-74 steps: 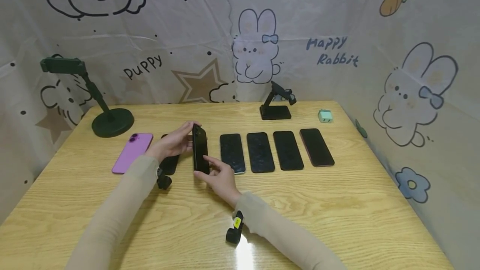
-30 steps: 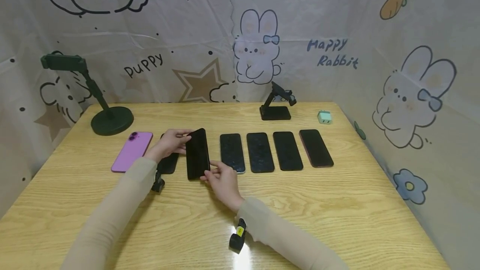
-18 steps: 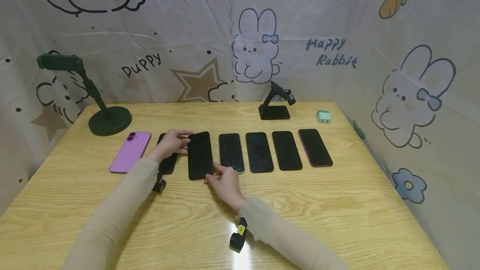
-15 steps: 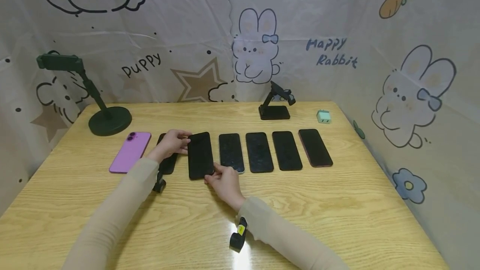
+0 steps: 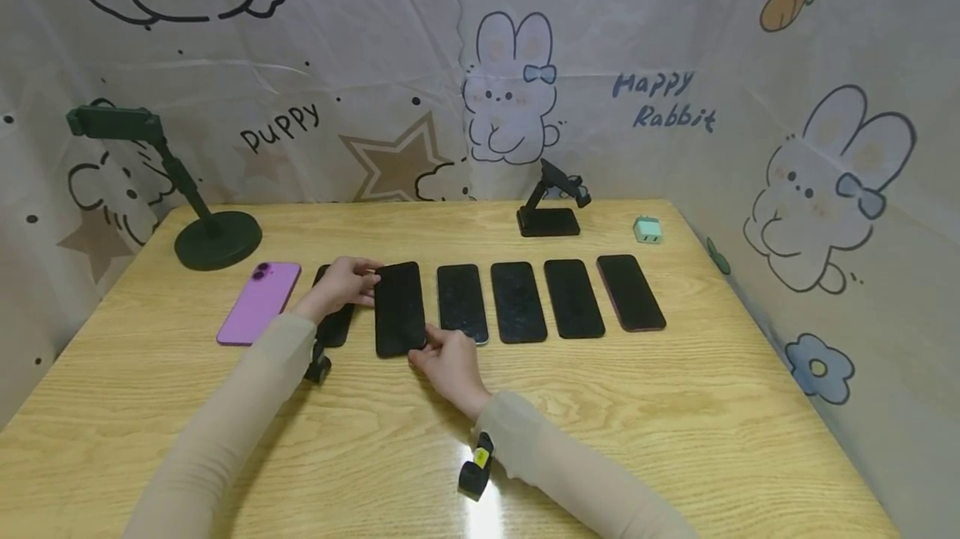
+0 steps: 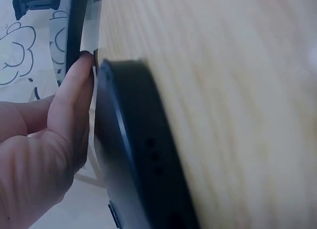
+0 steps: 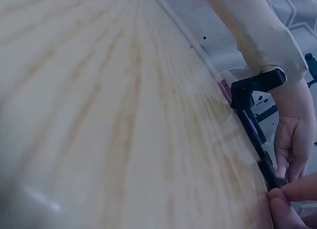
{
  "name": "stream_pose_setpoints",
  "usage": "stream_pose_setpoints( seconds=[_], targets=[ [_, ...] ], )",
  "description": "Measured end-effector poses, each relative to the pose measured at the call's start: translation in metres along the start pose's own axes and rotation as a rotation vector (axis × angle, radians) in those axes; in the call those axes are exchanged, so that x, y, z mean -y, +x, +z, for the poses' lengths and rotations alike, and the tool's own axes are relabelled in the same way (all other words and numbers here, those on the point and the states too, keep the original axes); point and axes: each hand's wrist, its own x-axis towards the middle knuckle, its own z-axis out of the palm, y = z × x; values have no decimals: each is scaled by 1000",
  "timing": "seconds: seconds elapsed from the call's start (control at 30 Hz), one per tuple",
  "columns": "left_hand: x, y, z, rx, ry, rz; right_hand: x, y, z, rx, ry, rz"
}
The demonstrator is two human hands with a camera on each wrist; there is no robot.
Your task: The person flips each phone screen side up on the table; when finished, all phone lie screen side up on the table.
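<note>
A black phone [image 5: 400,310] lies screen up, or nearly flat, between the two hands. The left hand [image 5: 347,285] holds its upper left edge with the fingertips, over a second dark phone [image 5: 337,326] that it partly covers. At the lower right corner of the held phone, the right hand [image 5: 450,362] pinches the edge between thumb and fingers. In the left wrist view the left hand [image 6: 59,125] touches a dark phone edge, with another phone [image 6: 143,140] close to the camera. The right wrist view shows the right hand's fingers [image 7: 292,201] at the phone's corner.
A purple phone [image 5: 259,303] lies at the left. Several dark phones, among them one [image 5: 462,301] beside the right hand, lie in a row to the right. Behind stand a green stand [image 5: 217,241], a black stand [image 5: 549,222] and a mint charger [image 5: 648,230].
The phone was held upright on edge with its back showing; it has been turned screen up and lowered toward the table. In the last half second the hands have barely moved.
</note>
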Motion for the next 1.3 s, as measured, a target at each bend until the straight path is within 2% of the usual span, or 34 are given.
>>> stream_pose_setpoints(
  seconds=[0.33, 0.43, 0.57, 0.63, 0.9, 1.2, 1.3],
  targets=[
    [-4, 2, 3, -16, 34, -18, 2, 0, -1, 17, 4, 35],
    [-6, 2, 5, -37, 98, -2, 2, -1, -1, 12, 8, 39],
    [-7, 2, 7, -67, 229, 52, 1, -3, 0, 7, 18, 46],
    [-8, 2, 9, -73, 262, 70, 0, -3, 0, 4, 20, 47],
    [-10, 4, 12, -66, 250, 68, 0, -4, 0, 1, 22, 43],
    [-11, 6, 15, -52, 368, 76, -2, -7, 0, -4, 35, 30],
    [-12, 7, 16, -48, 379, 73, -3, -7, 0, -7, 40, 29]
  ],
)
